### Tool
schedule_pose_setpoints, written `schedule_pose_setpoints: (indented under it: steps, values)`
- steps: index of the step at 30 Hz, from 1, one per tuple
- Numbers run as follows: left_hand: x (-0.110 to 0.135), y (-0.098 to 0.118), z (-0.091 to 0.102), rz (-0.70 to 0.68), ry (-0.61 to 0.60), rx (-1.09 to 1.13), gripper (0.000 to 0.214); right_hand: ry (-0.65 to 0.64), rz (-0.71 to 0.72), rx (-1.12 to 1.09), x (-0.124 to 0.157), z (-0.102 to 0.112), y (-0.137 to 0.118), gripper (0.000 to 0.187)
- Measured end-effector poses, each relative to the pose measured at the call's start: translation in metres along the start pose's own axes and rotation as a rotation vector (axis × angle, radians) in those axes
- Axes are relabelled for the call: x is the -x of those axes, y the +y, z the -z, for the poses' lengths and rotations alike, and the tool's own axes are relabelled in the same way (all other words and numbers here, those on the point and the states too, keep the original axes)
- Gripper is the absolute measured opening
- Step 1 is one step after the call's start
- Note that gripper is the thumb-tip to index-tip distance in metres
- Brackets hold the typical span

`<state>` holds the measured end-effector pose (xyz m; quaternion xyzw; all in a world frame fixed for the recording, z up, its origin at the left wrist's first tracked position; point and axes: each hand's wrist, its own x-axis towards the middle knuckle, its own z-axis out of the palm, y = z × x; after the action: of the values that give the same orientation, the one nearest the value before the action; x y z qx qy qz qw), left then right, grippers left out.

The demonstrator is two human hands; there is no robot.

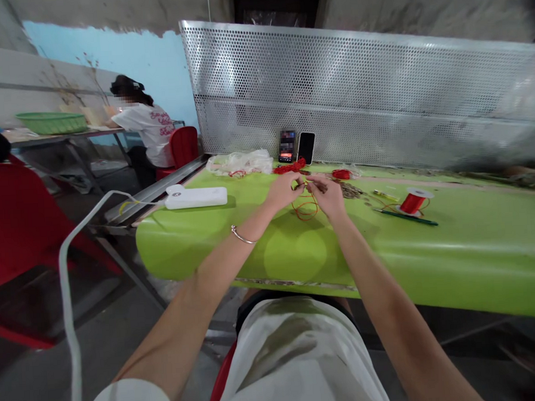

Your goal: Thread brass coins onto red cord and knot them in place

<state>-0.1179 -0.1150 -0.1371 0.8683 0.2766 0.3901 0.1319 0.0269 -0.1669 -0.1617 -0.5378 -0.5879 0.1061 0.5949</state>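
Both my hands meet over the green tabletop (251, 237), their fingertips pinched close together. My left hand (286, 189) is closed on a thin red cord (306, 215), which hangs below the fingers in loops and touches the table. Facing it, my right hand (326, 194) pinches the same cord. A small yellowish bit shows between the fingertips, too small to name. Just beyond my hands lies a bundle of red cord (290, 167). A pile of small, brownish, coin-like discs (350, 190) sits beside my right hand.
To the right are a spool of red thread (413, 202), a dark green pen-like tool (405, 217) and a small yellow tool (385, 195). Two phones (306, 147) lean against a perforated metal panel (356, 94). At left lie a white power strip (196, 197) and plastic bags (243, 163). Another person (149, 129) sits far left.
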Motion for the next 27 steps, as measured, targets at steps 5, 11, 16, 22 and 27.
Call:
schedule_pose_setpoints:
  steps: [5, 11, 16, 22, 27]
  values:
    - [0.002, 0.005, 0.002, -0.026, -0.047, -0.117, 0.009, -0.033, -0.031, 0.009, 0.001, 0.001, 0.000, 0.026]
    - [0.006, 0.010, 0.004, -0.041, -0.103, -0.263, 0.019, -0.048, -0.053, 0.035, 0.001, 0.000, 0.003, 0.020]
    - [0.005, 0.009, 0.003, -0.070, -0.124, -0.272, 0.022, -0.055, -0.059, -0.019, 0.001, -0.001, 0.005, 0.017]
    - [0.005, 0.009, 0.002, -0.053, -0.131, -0.264, 0.019, -0.013, -0.081, 0.028, -0.001, 0.000, 0.004, 0.016]
    - [0.006, 0.012, 0.003, -0.056, -0.134, -0.222, 0.018, -0.032, -0.213, -0.094, -0.003, 0.000, 0.004, 0.016]
